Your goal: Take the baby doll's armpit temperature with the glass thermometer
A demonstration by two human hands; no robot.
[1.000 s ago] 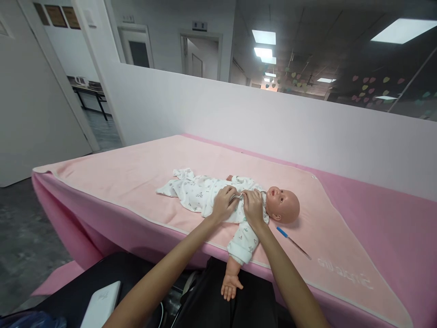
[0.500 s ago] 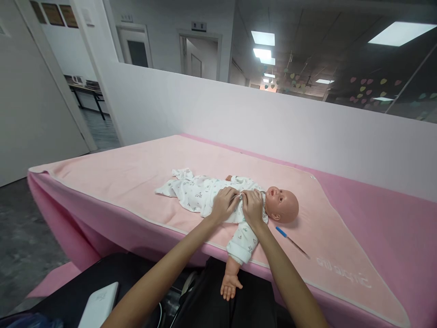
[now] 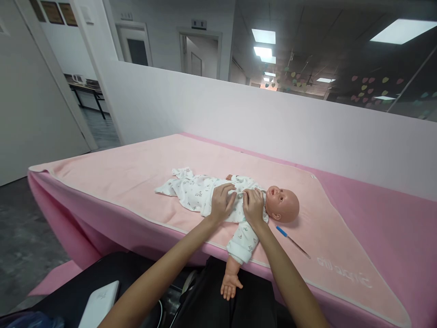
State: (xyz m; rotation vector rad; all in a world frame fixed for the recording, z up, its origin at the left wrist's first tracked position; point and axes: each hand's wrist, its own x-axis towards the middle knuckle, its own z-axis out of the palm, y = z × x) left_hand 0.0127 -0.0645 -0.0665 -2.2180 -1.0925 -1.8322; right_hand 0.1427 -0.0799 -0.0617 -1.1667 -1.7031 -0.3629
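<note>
A baby doll [image 3: 285, 206] lies on its back with its head to the right. It wears white printed baby clothes [image 3: 194, 193]. My left hand [image 3: 221, 202] rests over the doll's belly, thumb and fingers apart, with nothing visible between them. Close beside it, my right hand [image 3: 253, 205] is closed at the chest of the baby shirt [image 3: 244, 237], fingers bent and pinching at its front; the exact bit of cloth is hidden. One doll arm [image 3: 232, 278] hangs over the table's front edge.
A pink mat [image 3: 136, 168] covers much of the pink-clothed table [image 3: 382, 196]. A thin metal rod with a blue handle [image 3: 282, 231] lies near the doll's head. A white panel [image 3: 273, 123] stands behind. At lower left, a white flat object [image 3: 100, 305] sits on a black surface.
My left hand has loosened its pinch at the shirt front and shifted slightly left, its fingers spreading. My right hand has stayed almost in place. The doll lies as before.
</note>
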